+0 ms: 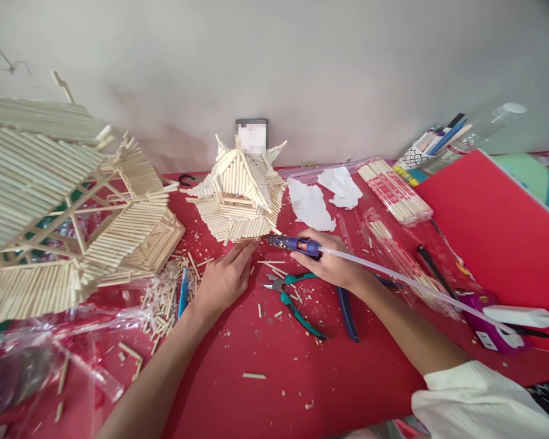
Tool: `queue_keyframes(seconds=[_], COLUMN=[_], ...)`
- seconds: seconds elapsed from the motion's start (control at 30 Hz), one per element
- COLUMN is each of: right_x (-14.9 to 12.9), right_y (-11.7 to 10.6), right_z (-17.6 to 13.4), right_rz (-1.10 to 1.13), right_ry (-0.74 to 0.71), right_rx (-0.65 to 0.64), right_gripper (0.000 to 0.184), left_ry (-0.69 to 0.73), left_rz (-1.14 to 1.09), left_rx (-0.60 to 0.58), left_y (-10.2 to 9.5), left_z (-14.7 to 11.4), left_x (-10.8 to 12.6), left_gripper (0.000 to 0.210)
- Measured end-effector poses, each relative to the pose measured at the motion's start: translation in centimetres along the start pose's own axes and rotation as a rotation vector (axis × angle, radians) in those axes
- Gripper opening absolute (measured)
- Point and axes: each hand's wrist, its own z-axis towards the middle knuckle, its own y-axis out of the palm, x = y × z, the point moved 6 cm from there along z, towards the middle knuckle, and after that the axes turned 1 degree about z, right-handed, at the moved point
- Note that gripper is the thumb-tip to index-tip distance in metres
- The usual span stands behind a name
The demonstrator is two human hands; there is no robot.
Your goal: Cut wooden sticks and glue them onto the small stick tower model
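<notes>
My right hand (332, 259) is wrapped round a blue hot glue gun (304, 246), with a long clear glue stick (393, 275) trailing from its back end. The gun's nozzle points left, at the lower front edge of a small pavilion model (240, 195) built from wooden sticks. My left hand (226, 274) is at that same edge, close to the nozzle, its fingers bent together. Whatever its fingertips pinch is hidden. Green-handled cutting pliers (297, 296) lie open on the red tabletop (265, 402) between my forearms.
A larger stick-built model (41, 195) fills the left side. Cut stick pieces (167, 299) and a blue pen (183, 291) lie beside my left arm. To the right are tissues (312, 204), packed sticks (396, 190), a purple power strip (491, 323), and a red board (494, 238).
</notes>
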Motion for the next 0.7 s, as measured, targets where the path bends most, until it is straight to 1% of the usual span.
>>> queue_keyframes(seconds=[0.17, 0.43, 0.7], right_x=[-0.29, -0.29, -0.26], right_y=[0.54, 0.62, 0.70], right_z=[0.23, 0.21, 0.26], right_rz=[-0.033, -0.008, 0.010], right_ry=[-0.013, -0.004, 0.000], right_rx=[-0.020, -0.008, -0.009], right_gripper=[0.021, 0.023, 0.022], left_ry=[-0.005, 0.031, 0.062], left_rz=[-0.036, -0.040, -0.050], left_rx=[0.007, 0.026, 0.054], left_y=[-0.13, -0.32, -0.45], left_z=[0.01, -0.09, -0.21], left_x=[0.04, 0.44, 0.48], left_gripper=[0.050, 0.043, 0.046])
